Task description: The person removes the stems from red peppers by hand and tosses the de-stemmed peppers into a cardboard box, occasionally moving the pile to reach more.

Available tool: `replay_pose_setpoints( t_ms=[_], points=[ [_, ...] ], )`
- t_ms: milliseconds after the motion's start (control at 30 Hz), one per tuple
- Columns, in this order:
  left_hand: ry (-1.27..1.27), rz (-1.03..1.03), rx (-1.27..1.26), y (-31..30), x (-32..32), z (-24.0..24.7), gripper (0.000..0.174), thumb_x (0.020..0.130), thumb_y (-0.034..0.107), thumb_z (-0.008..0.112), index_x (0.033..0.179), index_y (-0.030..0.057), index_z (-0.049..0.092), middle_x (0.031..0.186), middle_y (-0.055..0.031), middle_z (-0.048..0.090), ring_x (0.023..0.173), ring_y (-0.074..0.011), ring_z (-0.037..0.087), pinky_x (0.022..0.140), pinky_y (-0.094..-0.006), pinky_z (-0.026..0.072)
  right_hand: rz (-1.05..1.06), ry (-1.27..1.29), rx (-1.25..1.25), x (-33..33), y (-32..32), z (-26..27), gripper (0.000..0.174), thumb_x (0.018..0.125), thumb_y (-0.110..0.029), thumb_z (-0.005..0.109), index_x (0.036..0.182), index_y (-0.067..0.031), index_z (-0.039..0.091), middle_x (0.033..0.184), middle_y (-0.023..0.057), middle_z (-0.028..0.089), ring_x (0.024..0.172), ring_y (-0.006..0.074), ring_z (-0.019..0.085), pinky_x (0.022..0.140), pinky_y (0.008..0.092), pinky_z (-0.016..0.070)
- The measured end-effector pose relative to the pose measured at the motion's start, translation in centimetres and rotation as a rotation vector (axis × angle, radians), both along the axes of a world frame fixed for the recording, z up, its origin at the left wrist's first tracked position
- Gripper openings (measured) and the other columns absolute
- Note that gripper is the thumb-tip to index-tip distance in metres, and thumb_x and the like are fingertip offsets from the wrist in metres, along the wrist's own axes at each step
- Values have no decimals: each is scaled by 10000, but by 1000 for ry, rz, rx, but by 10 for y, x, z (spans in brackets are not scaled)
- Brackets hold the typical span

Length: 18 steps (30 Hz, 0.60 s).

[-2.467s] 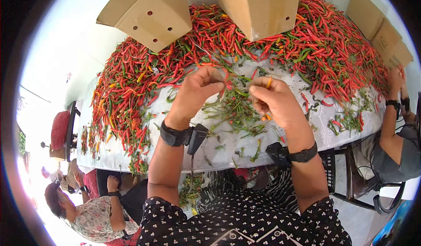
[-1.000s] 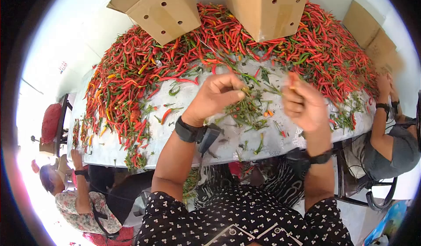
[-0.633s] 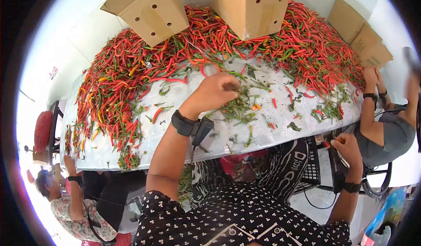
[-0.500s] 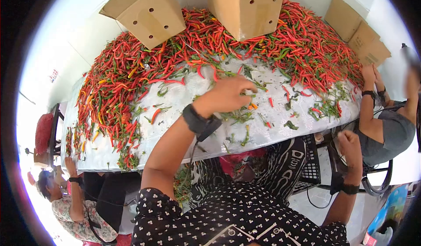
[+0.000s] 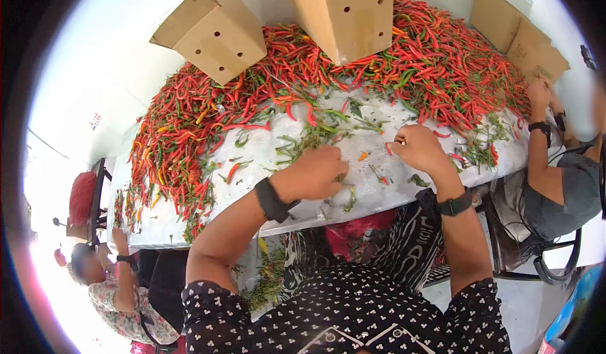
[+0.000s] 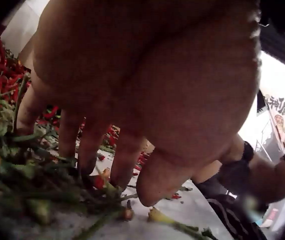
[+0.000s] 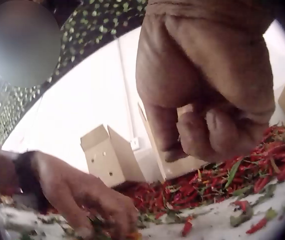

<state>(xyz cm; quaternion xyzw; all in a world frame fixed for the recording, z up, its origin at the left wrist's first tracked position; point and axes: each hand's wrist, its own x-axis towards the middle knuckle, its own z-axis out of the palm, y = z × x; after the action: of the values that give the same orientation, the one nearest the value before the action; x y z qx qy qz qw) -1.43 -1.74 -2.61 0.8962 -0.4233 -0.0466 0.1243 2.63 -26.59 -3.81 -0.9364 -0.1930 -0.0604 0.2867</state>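
Note:
Palm down, the left hand (image 5: 314,175) (image 6: 147,80) rests with spread fingers on a heap of green stems (image 5: 308,141) (image 6: 20,172) at mid table. The left wrist view shows its fingertips among stems and small orange-red bits. To the right, the right hand (image 5: 421,148) (image 7: 207,85) hovers over the table with its fingers curled inward; no held thing shows in the right wrist view. A red chili piece (image 5: 388,148) (image 7: 187,226) lies close to its fingertips. The left hand (image 7: 85,195) also shows low in the right wrist view.
Red chilies (image 5: 183,127) are piled along the far and left sides. Two cardboard boxes (image 5: 218,45) (image 5: 360,23) stand behind, with a flattened carton (image 5: 524,38) at right. People sit at both sides. Loose chilies and stems (image 5: 483,146) lie right.
The right hand has come up from beside the near edge to over the table. The left hand has moved nearer the body and lowered, its fingers now spread on the stems.

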Motion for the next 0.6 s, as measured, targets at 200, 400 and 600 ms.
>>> replay_pose_setpoints(
  t_ms=[200,400,600],
  points=[
    [79,93,21,59,-42,12,128,677,143,618,731,63,535,748,-136,488,789,-338,487,688,-414,395,-19,118,-318,15,23,-11,299,651,-278,632,756,1,617,740,197,600,735,330,591,653,403,461],
    [253,274,51,109,-68,37,132,726,173,598,788,57,583,721,-136,529,726,-326,532,650,-422,422,126,117,-244,18,29,-8,268,707,-260,603,752,3,610,776,182,612,701,325,593,649,417,474],
    [-206,223,-124,72,-5,41,148,763,194,563,842,71,587,742,-137,553,717,-336,548,641,-425,433,356,904,981,16,63,20,154,801,-202,517,764,-53,504,579,2,430,511,116,407,425,222,276]
  ],
)
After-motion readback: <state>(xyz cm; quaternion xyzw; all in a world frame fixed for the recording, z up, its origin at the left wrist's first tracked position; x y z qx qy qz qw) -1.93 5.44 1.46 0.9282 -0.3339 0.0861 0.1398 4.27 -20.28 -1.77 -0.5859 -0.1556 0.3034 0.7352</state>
